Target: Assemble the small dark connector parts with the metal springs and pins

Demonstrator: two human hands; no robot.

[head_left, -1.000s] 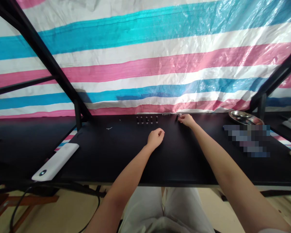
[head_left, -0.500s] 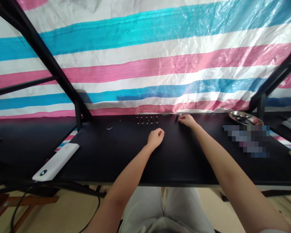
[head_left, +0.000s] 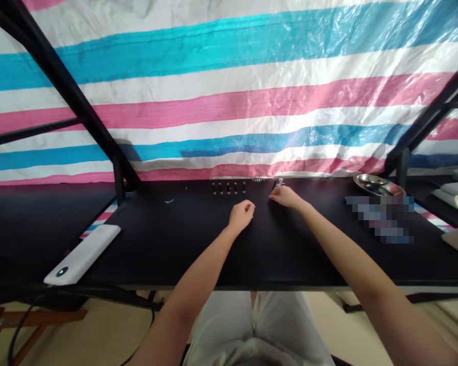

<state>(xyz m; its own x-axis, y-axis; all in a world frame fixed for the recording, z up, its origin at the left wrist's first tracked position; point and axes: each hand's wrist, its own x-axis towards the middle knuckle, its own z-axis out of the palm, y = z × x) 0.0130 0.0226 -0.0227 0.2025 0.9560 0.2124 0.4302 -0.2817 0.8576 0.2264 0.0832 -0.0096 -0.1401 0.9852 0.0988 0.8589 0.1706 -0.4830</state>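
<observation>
My right hand (head_left: 285, 196) is stretched out over the far part of the black table (head_left: 175, 244), fingers pinched on a small dark piece I cannot make out. Just beyond it lies a small silvery clip-like part (head_left: 279, 181). My left hand (head_left: 241, 214) rests closed on the table near the middle, fingertips pressed together. A row of several small dark upright pieces (head_left: 228, 187) stands along the back edge, left of my right hand. A shorter row of tiny parts (head_left: 258, 180) lies further back.
A white power bank (head_left: 82, 254) lies at the table's front left corner. A round metal dish (head_left: 377, 184) sits at the back right, by a blurred patch. Black frame posts (head_left: 119, 178) rise at both sides. A striped tarp (head_left: 229, 91) hangs behind.
My right hand has drawn back from the table's far edge toward me and slightly left. My left hand has stayed where it was. The view has shifted a little.
</observation>
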